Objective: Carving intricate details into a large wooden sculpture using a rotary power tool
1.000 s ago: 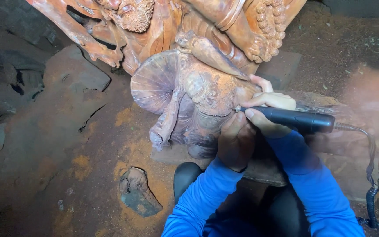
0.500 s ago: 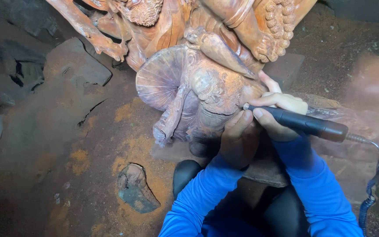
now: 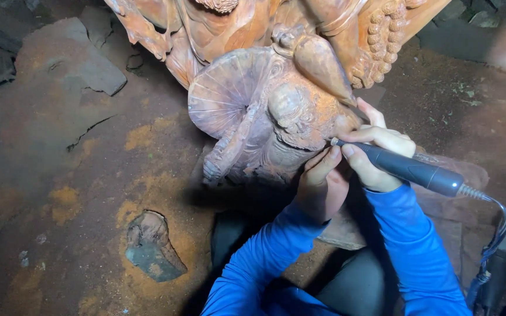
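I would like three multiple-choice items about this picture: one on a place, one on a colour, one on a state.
1. Where does the tip of the dark grey pen-shaped rotary tool touch?
A. the reddish-brown carved wooden elephant figure
B. the dusty floor
C. a sleeve

2. What colour are the sleeves?
A. red
B. blue
C. white

3. How is the tool held?
A. lying loose
B. gripped by the right hand, left hand beside the tip
C. hanging by its cord

Answers: A, tip meets the carving; B, both sleeves are blue; B, fingers wrap the tool.

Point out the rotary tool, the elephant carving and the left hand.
rotary tool (image 3: 411, 169): head view, middle of the dark grey handpiece.
elephant carving (image 3: 288, 111): head view, on the carved head.
left hand (image 3: 322, 181): head view, back of the hand below the tool tip.
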